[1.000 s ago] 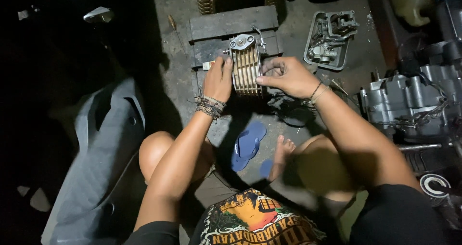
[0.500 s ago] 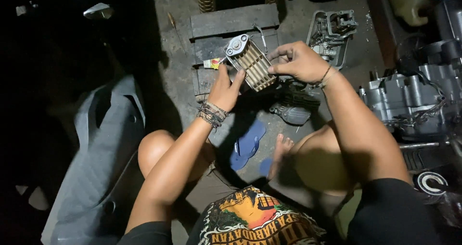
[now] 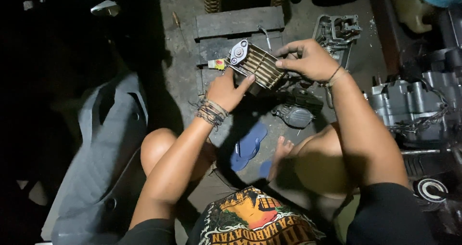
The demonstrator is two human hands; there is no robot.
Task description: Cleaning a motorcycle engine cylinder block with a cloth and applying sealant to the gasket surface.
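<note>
A finned metal engine cylinder head [image 3: 256,65] is held tilted above the concrete floor, its round cover plate up and to the left. My left hand [image 3: 227,91] supports it from below, with cord bracelets on that wrist. My right hand [image 3: 308,59] grips its right end with the fingers on the fins. I sit on the floor with both knees bent.
Dark wooden blocks [image 3: 238,22] lie on the floor behind the part. A metal engine cover [image 3: 337,35] lies to the right, a small engine part [image 3: 293,115] below it, and an engine block [image 3: 409,105] at far right. A blue sandal [image 3: 248,146] and a grey plastic fairing [image 3: 103,168] lie near my legs.
Both hands have lifted the finned part off the wooden blocks and tilted it, turning its round cover toward the upper left. My right hand has shifted up and to the right.
</note>
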